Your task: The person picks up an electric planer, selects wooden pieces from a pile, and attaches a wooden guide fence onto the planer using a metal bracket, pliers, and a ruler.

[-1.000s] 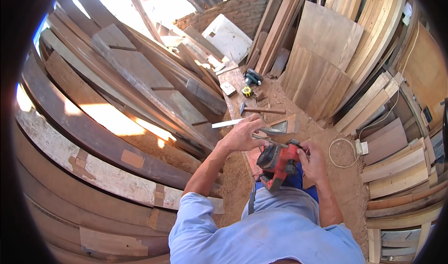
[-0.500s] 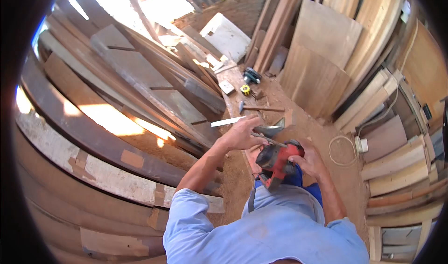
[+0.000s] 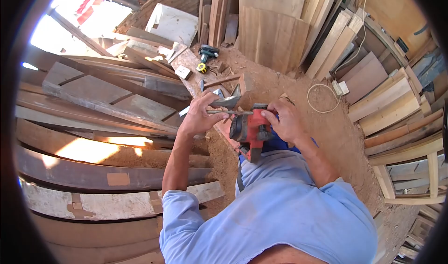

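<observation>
The left hand pinches one thin rod at ten o'clock from one red tool, gripped by the right hand; one tape measure lies at eleven.

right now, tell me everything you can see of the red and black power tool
The red and black power tool looks like hard plastic: a red body, a dark rounded housing on the picture's left, a dark knob-like part on the right. It sits low before the blue shirt, its narrower end pointing toward it. The right grip holds its far end; a thin rod in the left grip reaches there too, contact unclear. Support from below is hidden.
</observation>
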A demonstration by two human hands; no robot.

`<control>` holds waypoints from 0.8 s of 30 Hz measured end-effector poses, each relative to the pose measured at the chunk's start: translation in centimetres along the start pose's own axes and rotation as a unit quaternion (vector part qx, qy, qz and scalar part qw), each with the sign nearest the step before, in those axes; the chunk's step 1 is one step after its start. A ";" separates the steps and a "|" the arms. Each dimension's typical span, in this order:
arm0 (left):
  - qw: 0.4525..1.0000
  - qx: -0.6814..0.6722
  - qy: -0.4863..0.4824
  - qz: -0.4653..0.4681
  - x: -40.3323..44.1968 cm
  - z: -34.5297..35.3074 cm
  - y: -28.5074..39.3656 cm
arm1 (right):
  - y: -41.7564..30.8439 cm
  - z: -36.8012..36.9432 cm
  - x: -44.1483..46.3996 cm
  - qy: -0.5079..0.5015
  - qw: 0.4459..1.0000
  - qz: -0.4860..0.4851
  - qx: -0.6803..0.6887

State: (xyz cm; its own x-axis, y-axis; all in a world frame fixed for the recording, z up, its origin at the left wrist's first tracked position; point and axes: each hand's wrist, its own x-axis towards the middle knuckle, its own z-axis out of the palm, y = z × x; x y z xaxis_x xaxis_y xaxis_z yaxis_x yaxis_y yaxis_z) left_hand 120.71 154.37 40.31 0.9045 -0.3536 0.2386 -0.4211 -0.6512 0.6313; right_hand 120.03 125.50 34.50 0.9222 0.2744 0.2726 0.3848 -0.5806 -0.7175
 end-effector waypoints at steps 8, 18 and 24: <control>1.000 0.010 0.011 0.009 -0.1 0.2 -0.9 | 0.1 0.3 0.4 0.012 1.000 -0.028 0.006; 0.998 -0.045 -0.018 -0.045 0.1 -0.2 -0.6 | 0.2 1.4 0.7 0.023 1.000 -0.001 0.012; 1.000 -0.005 0.005 0.008 0.2 0.2 -2.9 | 0.0 1.4 0.9 0.031 0.998 -0.047 0.040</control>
State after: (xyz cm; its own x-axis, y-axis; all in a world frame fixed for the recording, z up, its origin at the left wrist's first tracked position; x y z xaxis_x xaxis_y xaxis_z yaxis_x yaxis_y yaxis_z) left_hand 122.08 156.03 38.40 0.8979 -0.3572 0.2573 -0.4358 -0.6389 0.6339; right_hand 120.85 126.80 33.89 0.8834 0.2764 0.3785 0.4684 -0.4899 -0.7353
